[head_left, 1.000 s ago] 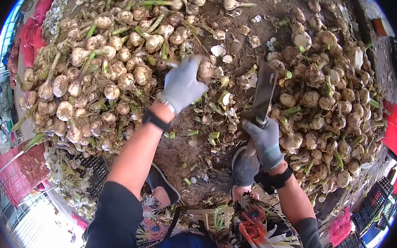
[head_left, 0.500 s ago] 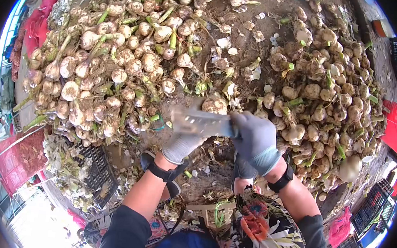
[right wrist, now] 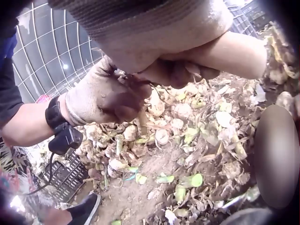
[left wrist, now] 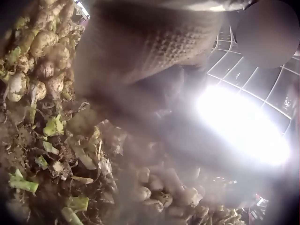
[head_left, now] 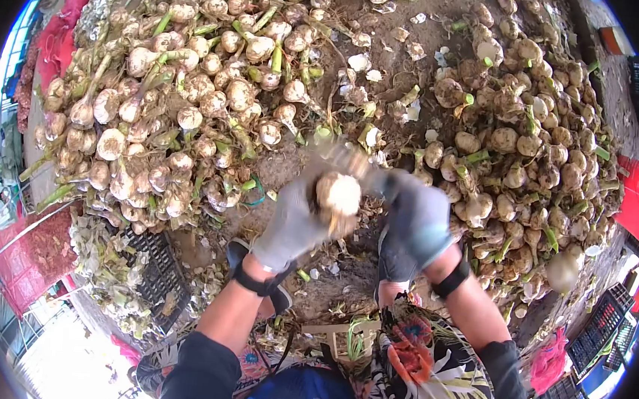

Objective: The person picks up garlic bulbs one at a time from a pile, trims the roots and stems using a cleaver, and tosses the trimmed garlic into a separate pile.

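Note:
In the head view my gloved left hand [head_left: 287, 223] holds a garlic bulb [head_left: 339, 193], its pale face turned up and ragged roots at its lower edge. My gloved right hand [head_left: 416, 214] grips a broad-bladed knife by its handle [right wrist: 234, 54]. The blade [head_left: 342, 156] is blurred by motion and reaches left, just beyond the bulb. Both hands are close together above the littered ground between the feet. In the left wrist view the glove [left wrist: 154, 42] fills the top and hides the bulb.
Garlic with long stems is heaped at left [head_left: 192, 107]; trimmed bulbs form a pile at right [head_left: 526, 148]. Cut stem pieces [right wrist: 192, 180] and dry skins litter the soil. A black crate [head_left: 156, 273] is at lower left, a red bag [head_left: 634, 202] at far right.
My left hand has come back from the left heap toward me with a bulb. The right hand has swung the knife leftward to it, and the blade has since moved off the bulb's face.

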{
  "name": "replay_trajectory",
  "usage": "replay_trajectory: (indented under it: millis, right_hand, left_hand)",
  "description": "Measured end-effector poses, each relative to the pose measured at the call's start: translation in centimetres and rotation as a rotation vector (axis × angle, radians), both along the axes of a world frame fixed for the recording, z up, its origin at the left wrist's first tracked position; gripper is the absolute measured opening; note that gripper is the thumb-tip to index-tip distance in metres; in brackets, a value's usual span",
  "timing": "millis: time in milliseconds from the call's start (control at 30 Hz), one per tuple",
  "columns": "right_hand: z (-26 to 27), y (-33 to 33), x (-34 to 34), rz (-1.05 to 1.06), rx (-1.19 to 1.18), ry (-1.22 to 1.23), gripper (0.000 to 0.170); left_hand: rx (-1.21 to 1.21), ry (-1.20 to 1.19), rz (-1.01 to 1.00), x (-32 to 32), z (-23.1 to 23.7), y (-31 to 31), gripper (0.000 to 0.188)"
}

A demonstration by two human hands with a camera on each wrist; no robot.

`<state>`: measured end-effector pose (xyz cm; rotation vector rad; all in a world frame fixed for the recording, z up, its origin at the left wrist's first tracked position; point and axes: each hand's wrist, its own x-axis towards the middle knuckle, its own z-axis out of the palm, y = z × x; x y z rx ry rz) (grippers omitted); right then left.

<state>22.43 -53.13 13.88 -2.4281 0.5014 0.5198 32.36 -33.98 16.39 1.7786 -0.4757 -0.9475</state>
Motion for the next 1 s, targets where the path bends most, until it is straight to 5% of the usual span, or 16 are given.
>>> replay_trajectory:
  millis: [33, 167, 267, 333, 400, 467, 533, 667, 800, 867, 933, 1000]
  right_hand:
    - [-1.5, -1.5, -0.4, -0.062, -0.02, 0.054, 0.021]
    - [-2.9, -2.0, -1.9, -0.216, 0.137, -0.104, 0.024]
    - [-0.9, -0.4, -0.7, -0.245, 0.334, -0.145, 0.028]
    - [0.6, 0.3, 0.1, -0.113, 0.406, -0.122, 0.033]
    - [-0.1, 0.4, -0.2, -0.019, 0.427, -0.251, 0.033]
    - [-3.9, -0.5, -1.1, 0.003, 0.309, 0.131, 0.03]
    - [-4.7, -0.1, -3.3, -0.071, 0.324, 0.102, 0.025]
    - [-4.6, -0.8, -3.9, -0.226, 0.481, 0.012, 0.019]
    - [-2.3, -2.3, -1.6, -0.246, 0.639, -0.024, 0.021]
    - [-1.5, -1.9, -0.4, -0.358, 0.868, -0.036, 0.02]
    - [-2.1, -1.5, -0.2, -0.324, 0.864, -0.03, 0.023]
    - [-7.3, -1.0, -2.2, -0.106, 0.597, 0.251, 0.027]
  left_hand:
    - [-0.065, -0.091, 0.086, -1.3, 0.2, 0.3, 0.093]
    - [-0.094, -0.198, 0.101, -2.1, -0.3, -0.7, 0.064]
    - [0.085, -0.386, -0.067, -2.0, -0.6, -0.1, 0.037]
    - [0.244, -0.671, -0.459, -1.8, -1.0, 0.5, 0.023]
    - [0.185, -0.829, -0.521, -1.8, -0.8, 0.8, 0.017]
    - [0.162, -0.921, -0.56, -1.3, -0.4, 1.4, 0.013]
    - [0.164, -0.959, -0.59, -0.9, -0.4, 1.2, 0.011]
    - [0.076, -0.793, -0.556, -0.4, -1.2, -1.1, 0.018]
    - [-0.039, -0.371, -0.41, 0.8, -0.8, -1.6, 0.017]
    - [-0.075, 0.056, -0.325, 1.3, 0.7, -1.9, 0.017]
    - [-0.186, 0.168, -0.257, 1.5, 0.3, -1.4, 0.027]
    - [-0.491, 0.464, 0.129, 1.6, -0.1, -1.2, 0.023]
